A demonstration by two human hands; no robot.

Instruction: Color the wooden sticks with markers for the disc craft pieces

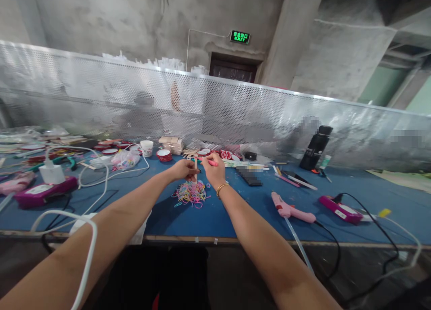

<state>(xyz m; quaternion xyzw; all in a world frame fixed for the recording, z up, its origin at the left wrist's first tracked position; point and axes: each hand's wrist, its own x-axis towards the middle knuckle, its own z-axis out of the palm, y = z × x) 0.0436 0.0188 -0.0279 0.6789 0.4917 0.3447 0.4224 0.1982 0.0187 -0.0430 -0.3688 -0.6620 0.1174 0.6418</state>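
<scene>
In the middle of the table, my left hand [185, 170] is closed around an upright wooden craft stick [195, 175]. My right hand [215, 171], with a gold bracelet [221, 189] at the wrist, grips a pinkish-red marker pen [213, 163]. The pen's tip points left at the upper part of the stick; whether it touches I cannot tell. Just below both hands lies a loose pile of small coloured plastic pins or loops [191, 193], pink, yellow and blue.
A pink glue gun [291, 210] and purple power strip [340, 210] lie right. Behind stands a black bottle [316, 147]. Leftward are another purple power strip [47, 192], white cable [107, 175] and paper cup [147, 147]. A perforated metal screen [235, 108] borders the table.
</scene>
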